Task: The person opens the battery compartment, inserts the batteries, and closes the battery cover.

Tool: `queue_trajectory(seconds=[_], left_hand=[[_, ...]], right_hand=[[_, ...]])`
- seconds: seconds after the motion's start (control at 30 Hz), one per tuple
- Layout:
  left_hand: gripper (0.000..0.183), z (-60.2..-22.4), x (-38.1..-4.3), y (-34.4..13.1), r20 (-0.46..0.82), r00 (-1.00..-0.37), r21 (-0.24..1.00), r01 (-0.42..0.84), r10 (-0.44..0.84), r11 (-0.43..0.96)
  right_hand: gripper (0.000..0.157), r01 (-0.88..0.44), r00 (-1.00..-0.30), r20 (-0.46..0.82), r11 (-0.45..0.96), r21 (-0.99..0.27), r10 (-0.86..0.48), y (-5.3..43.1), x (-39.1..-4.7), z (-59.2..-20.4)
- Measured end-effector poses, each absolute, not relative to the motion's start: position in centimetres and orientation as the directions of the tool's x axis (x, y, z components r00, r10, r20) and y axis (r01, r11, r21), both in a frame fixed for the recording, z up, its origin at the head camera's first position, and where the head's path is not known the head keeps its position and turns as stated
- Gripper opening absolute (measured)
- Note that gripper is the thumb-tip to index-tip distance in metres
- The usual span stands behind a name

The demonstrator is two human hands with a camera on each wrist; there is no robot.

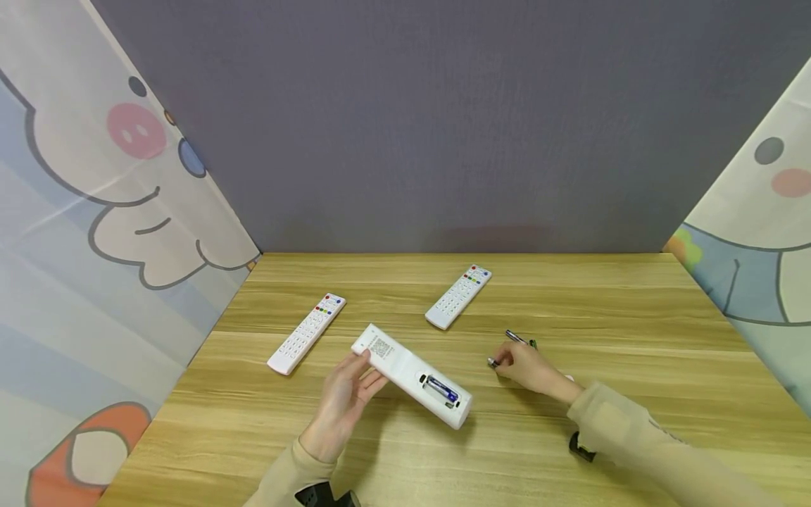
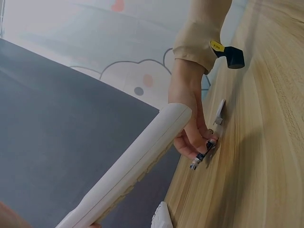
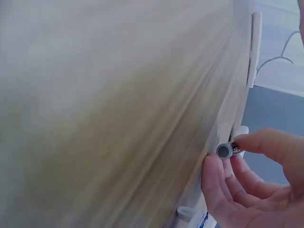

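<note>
My left hand [image 1: 345, 398] grips one end of a white remote control [image 1: 405, 367], held tilted above the table with its back up. Its battery compartment is uncovered, and one blue battery [image 1: 441, 389] lies inside beside a bare slot. Over to the right, my right hand [image 1: 524, 366] pinches another battery [image 3: 224, 151] between thumb and fingers, low over the table. A dark battery [image 1: 516, 337] lies just beyond these fingers, with a greenish one [image 1: 533, 344] partly hidden beside it. The left wrist view has the remote's edge [image 2: 128, 166] across it.
Two more white remotes lie buttons up on the wooden table [image 1: 633, 317]: one at left [image 1: 307, 334], one at the back middle [image 1: 458, 296]. A small white piece [image 1: 569, 378] shows behind my right wrist. A grey panel [image 1: 443, 127] stands along the back edge, printed curtains at both sides.
</note>
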State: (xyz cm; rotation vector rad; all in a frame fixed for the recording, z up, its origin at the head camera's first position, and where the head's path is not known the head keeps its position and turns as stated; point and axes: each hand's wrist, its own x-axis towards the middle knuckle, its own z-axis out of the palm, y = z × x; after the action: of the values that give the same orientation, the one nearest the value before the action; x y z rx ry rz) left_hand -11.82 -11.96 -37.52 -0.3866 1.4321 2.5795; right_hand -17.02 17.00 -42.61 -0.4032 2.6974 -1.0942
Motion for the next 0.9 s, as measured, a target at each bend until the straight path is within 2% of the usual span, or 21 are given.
queue_trajectory(seconds=[0.4, 0.9], left_hand=[[0.04, -37.5, -11.7, -11.9, -0.296, -0.955, 0.81, -0.264, 0.024, -0.524], [0.043, -37.3, -11.6, -11.6, -0.29, -0.956, 0.806, -0.266, 0.039, -0.529]], right_hand=[[0.014, -0.162, -0.941, -0.045, 0.564, -0.81, -0.336, 17.4, -16.1, -42.6], [0.031, -0.272, -0.915, 0.096, 0.423, -0.865, -0.392, 16.7, -14.3, -40.9]])
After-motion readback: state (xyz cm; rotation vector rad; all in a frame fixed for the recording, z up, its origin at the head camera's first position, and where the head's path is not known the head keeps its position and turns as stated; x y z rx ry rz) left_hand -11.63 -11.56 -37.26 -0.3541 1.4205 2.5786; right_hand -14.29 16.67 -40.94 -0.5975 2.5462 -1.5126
